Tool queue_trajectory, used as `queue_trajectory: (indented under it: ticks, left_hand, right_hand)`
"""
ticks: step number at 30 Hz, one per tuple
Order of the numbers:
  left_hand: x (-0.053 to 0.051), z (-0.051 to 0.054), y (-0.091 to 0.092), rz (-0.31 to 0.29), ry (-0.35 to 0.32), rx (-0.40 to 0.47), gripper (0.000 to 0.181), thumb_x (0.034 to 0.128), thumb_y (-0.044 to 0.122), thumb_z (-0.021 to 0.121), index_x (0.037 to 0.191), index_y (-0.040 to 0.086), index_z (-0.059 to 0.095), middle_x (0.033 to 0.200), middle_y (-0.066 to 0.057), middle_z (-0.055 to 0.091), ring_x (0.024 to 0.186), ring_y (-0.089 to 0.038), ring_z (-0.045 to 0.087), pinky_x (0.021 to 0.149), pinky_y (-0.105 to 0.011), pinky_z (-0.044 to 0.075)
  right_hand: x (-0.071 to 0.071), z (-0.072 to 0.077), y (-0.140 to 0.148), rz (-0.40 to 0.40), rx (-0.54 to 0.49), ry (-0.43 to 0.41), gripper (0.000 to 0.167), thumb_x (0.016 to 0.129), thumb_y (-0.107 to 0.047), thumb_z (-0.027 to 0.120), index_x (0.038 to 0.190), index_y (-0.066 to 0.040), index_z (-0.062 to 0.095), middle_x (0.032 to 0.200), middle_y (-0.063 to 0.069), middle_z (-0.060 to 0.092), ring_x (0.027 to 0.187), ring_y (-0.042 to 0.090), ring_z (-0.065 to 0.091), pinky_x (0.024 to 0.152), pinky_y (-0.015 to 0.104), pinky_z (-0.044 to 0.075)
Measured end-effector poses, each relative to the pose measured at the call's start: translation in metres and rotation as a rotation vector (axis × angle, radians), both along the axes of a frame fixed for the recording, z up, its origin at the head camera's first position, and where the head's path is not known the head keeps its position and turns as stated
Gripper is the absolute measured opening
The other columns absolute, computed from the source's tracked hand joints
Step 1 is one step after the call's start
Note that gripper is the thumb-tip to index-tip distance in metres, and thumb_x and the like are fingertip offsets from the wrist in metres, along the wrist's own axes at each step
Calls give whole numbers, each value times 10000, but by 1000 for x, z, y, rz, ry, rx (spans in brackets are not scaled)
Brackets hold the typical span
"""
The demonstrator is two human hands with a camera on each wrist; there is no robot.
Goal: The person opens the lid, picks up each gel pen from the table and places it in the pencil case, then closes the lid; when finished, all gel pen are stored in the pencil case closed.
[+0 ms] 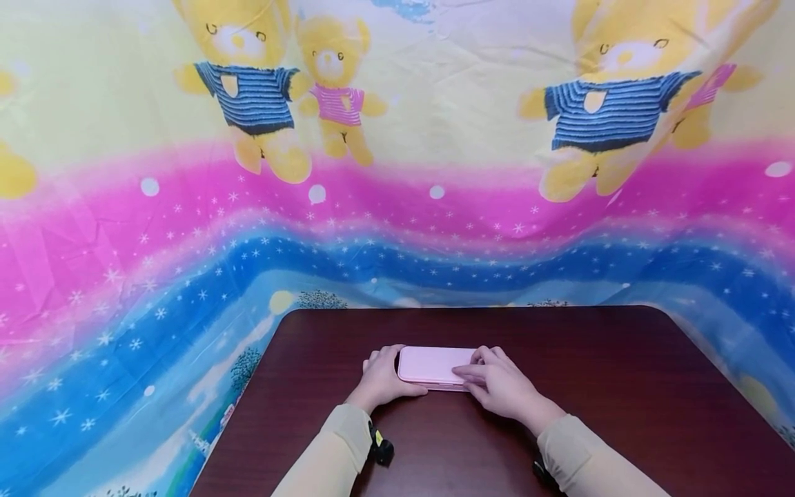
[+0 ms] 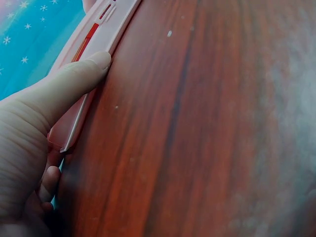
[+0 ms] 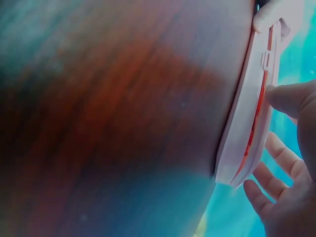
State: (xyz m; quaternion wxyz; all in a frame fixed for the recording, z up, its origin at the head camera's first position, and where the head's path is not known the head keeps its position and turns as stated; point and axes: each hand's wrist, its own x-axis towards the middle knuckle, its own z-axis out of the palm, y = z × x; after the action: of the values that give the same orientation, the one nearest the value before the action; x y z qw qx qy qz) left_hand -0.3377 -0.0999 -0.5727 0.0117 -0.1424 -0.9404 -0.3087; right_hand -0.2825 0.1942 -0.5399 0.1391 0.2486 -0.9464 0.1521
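Note:
A flat pink case (image 1: pixel 431 364) with rounded corners lies lengthwise on the dark wooden table. Its front has a small clasp (image 3: pixel 266 60), and a red strip shows along the seam under the lid. At the left end, my left hand (image 1: pixel 381 379) grips the case. The thumb (image 2: pixel 79 74) presses on its front side, with the other fingers mostly hidden around the end. Over the right end is my right hand (image 1: pixel 499 386), its thumb (image 3: pixel 289 96) touching the lid's edge. The other fingers are spread loosely near that end. What the case contains is hidden.
Around the case spreads the reddish-brown table (image 1: pixel 596 366), with rounded far corners. A printed cloth (image 1: pixel 397 228) with bears and snowflakes hangs behind and beside it. Black wrist devices (image 1: pixel 381 447) are strapped at both sleeves.

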Motion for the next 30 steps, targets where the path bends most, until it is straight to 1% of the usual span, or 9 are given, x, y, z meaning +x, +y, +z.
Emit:
queue_trajectory:
  ticks: [4, 11, 14, 19, 24, 30]
  left_hand:
    - [1, 1, 0, -4, 1, -9, 1142, 656, 633, 1007, 1574, 131, 550, 1512, -111, 640, 1325, -327, 552, 1070, -552, 398]
    - [4, 2, 1, -1, -2, 4, 1140, 653, 631, 1011, 1570, 129, 557, 1528, -127, 632, 1349, -348, 546, 1084, -580, 395]
    - [3, 3, 1, -3, -4, -1, 1144, 657, 641, 1006, 1575, 132, 551, 1534, -128, 626, 1353, -347, 543, 1089, -583, 393]
    - [3, 4, 1, -2, 0, -4, 1140, 658, 630, 1007, 1574, 128, 550, 1520, -131, 629, 1337, -347, 545, 1081, -584, 395]
    - [3, 2, 2, -6, 4, -7, 1137, 655, 635, 1006, 1570, 132, 556, 1512, -123, 635, 1329, -339, 548, 1071, -577, 399]
    - [3, 1, 1, 0, 2, 7, 1144, 655, 632, 1005, 1577, 129, 553, 1536, -130, 623, 1355, -350, 541, 1077, -585, 396]
  right_hand:
    - [1, 2, -2, 14, 37, 13, 334, 965, -254, 846, 1270, -389, 832, 1108, -69, 622, 1034, 173, 512, 938, 427, 483]
    - [2, 4, -4, 12, 76, 19, 355, 963, -240, 847, 1278, -403, 826, 1107, -69, 609, 1027, 188, 513, 928, 426, 488]
    - [2, 4, -4, 4, 82, 12, 358, 963, -244, 849, 1280, -408, 825, 1108, -75, 611, 1025, 173, 508, 934, 418, 493]
    - [3, 6, -6, 11, 81, 16, 352, 966, -231, 845, 1284, -381, 830, 1104, -62, 622, 989, 162, 493, 921, 402, 496]
    - [5, 5, -6, -10, 83, -3, 360, 969, -234, 845, 1291, -394, 824, 1119, -67, 620, 1022, 165, 505, 936, 411, 503]
    - [4, 5, -7, -7, 69, 11, 362, 961, -206, 852, 1278, -377, 832, 1115, -59, 624, 1004, 158, 501, 913, 403, 506]
